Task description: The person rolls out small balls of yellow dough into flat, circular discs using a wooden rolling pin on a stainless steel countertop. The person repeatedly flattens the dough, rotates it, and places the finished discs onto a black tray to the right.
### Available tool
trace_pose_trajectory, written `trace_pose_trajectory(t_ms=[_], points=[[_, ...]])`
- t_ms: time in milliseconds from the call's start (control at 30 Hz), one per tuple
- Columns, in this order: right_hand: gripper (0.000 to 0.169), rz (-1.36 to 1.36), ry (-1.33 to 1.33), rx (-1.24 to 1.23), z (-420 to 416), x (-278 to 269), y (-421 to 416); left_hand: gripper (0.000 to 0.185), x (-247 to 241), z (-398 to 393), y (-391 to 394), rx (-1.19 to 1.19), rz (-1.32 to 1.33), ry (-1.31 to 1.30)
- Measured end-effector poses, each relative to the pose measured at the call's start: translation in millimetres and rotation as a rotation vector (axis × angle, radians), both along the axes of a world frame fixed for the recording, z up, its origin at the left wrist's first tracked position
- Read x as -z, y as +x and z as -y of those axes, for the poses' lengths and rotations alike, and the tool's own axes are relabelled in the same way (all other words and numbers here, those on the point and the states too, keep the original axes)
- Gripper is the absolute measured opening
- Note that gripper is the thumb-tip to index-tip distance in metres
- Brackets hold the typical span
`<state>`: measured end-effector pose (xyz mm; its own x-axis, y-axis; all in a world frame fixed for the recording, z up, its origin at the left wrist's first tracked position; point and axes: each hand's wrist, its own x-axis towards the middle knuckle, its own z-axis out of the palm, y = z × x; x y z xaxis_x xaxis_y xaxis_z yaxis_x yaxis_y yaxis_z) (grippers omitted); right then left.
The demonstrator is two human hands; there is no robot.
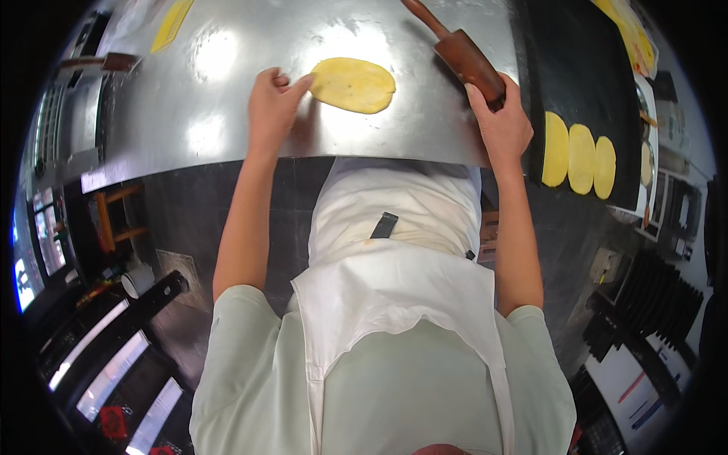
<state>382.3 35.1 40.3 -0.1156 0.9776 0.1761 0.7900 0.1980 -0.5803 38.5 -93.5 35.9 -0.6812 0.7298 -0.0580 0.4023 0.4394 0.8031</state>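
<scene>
A flat oval of yellow dough point(355, 86) lies on a shiny metal worktop point(187, 114), with a few small dark spots on its surface. At the oval's left end is my left hand point(276, 105), its thumb tip touching or just over the edge and its other fingers curled back, apart from the thumb. My right hand point(506, 122) grips the near end of a brown wooden rolling pin point(471, 62). The pin slants up and to the left, right of the dough, and its near handle is mostly hidden by my fingers.
Right of the worktop, a black tray or board point(580, 68) carries three yellow dough ovals point(581, 159) in a row near its front edge. A yellow scraper-like piece point(172, 25) lies at the far left. Another wooden-handled tool point(116, 61) rests at the worktop's left edge.
</scene>
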Motion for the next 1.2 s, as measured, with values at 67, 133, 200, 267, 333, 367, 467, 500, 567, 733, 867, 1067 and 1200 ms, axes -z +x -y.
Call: trace_pose_trajectory(t_ms=[67,133,200,267,333,367,467,500,567,733,867,1067,1200], points=[[0.07,0.012,0.022,-0.005,1.4,0.6,-5.3,0.062,5.9,-6.5,12.5,0.079,-0.105,-0.007],[0.07,0.025,0.039,-0.012,1.9,0.3,-5.8,0.047,-4.4,-15.8,27.2,0.199,-0.119,-0.085],[0.072,0.03,-0.002,-0.019,2.2,-2.6,-7.2,0.045,-9.3,-13.1,33.2,0.151,-0.107,-0.039],[0.068,0.035,-0.021,-0.022,2.3,-6.2,-10.4,0.046,5.4,-8.0,27.2,0.1,-0.123,0.028],[0.065,-0.156,-0.102,-0.065,-1.2,-3.2,-8.5,0.049,5.5,-0.3,17.4,0.065,-0.04,0.119],[0.063,-0.251,-0.144,-0.085,-2.9,-2.1,-8.4,0.05,4.9,3.0,11.1,0.045,0.001,0.163],[0.061,-0.385,-0.247,-0.255,12.1,-23.9,-36.3,0.05,-3.7,5.7,-21.8,-0.083,-0.312,0.422],[0.063,-0.337,-0.229,-0.354,14.5,-28.7,-44.9,0.04,-9.3,1.8,-33.3,-0.085,-0.391,0.543],[0.059,-0.271,-0.156,-0.556,20.1,-37.0,-73.9,0.03,1.5,-7.1,-62.1,0.093,-0.551,0.572],[0.065,0.093,-0.037,-0.557,-18.2,-8.9,-129.8,0.051,47.3,-30.9,-105.6,0.247,-0.617,0.109],[0.07,0.105,0.058,-0.679,16.3,-8.0,-122.1,0.045,43.3,13.7,-89.0,0.251,-0.649,0.272],[0.078,0.208,0.081,-0.663,-4.8,-7.5,-140.9,0.039,44.7,13.7,-99.7,0.273,-0.788,0.119],[0.078,0.119,-0.039,-0.674,-8.6,-11.8,-141.3,0.046,48.5,7.3,-107.6,0.255,-0.677,0.065]])
